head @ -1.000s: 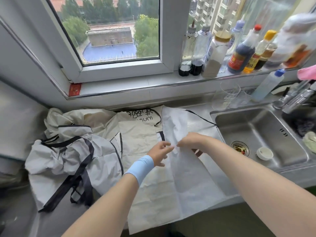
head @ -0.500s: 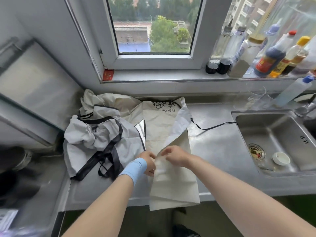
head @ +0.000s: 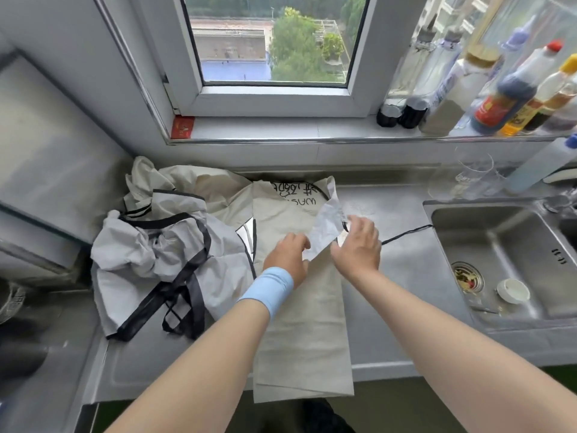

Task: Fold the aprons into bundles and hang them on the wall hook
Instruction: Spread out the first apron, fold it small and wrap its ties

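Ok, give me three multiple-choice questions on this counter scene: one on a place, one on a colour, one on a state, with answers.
1. Where is the crumpled grey apron relative to the beige apron? A) left of it B) in the sink C) on the windowsill
2. What colour is the wristband? A) red B) light blue C) black
3. How is the beige apron? A) hanging up B) balled up C) folded into a long strip on the counter
Answers: 1 A, the grey heap lies to its left; 2 B, the band is pale blue; 3 C, it lies flat while the left hand and right hand hold its flap.
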The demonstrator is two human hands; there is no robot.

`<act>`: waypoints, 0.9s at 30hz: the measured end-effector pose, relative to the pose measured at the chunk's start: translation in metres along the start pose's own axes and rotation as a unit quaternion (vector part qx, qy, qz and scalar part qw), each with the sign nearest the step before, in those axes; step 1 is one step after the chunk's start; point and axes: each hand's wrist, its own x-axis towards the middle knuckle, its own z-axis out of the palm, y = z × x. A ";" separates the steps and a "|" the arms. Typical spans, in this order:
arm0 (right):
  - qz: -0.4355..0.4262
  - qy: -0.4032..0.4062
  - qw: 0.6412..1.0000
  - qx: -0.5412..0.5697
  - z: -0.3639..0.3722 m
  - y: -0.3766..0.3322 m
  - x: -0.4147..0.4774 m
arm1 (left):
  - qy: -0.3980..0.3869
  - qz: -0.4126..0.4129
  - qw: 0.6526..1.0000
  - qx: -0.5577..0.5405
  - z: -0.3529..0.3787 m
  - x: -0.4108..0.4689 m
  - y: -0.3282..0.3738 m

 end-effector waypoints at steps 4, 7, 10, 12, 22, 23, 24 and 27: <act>0.060 -0.155 0.986 -0.002 -0.013 0.011 0.052 | -0.028 -0.012 0.999 -0.027 -0.006 0.037 0.030; 0.040 -0.252 0.958 0.130 -0.019 0.002 0.072 | -0.156 -0.147 0.958 -0.189 -0.008 0.057 0.052; 0.039 -0.281 0.929 0.236 -0.018 -0.027 0.087 | -0.204 -0.288 0.859 -0.372 -0.015 0.072 0.062; 0.050 -0.302 0.895 0.323 -0.017 -0.051 0.095 | -0.129 -0.305 0.815 -0.475 -0.025 0.080 0.052; 0.046 -0.311 0.879 0.360 0.006 -0.100 0.117 | -0.026 -0.366 0.895 -0.254 -0.096 0.083 -0.046; 0.038 -0.290 0.893 0.342 0.012 -0.093 0.116 | 0.018 -0.356 0.922 -0.152 -0.103 0.084 -0.059; 0.027 -0.268 0.907 0.323 0.019 -0.086 0.116 | 0.054 -0.350 0.932 -0.080 -0.109 0.084 -0.070; 0.003 -0.198 0.947 0.251 0.030 -0.061 0.109 | 0.137 -0.317 0.938 0.038 -0.109 0.083 -0.086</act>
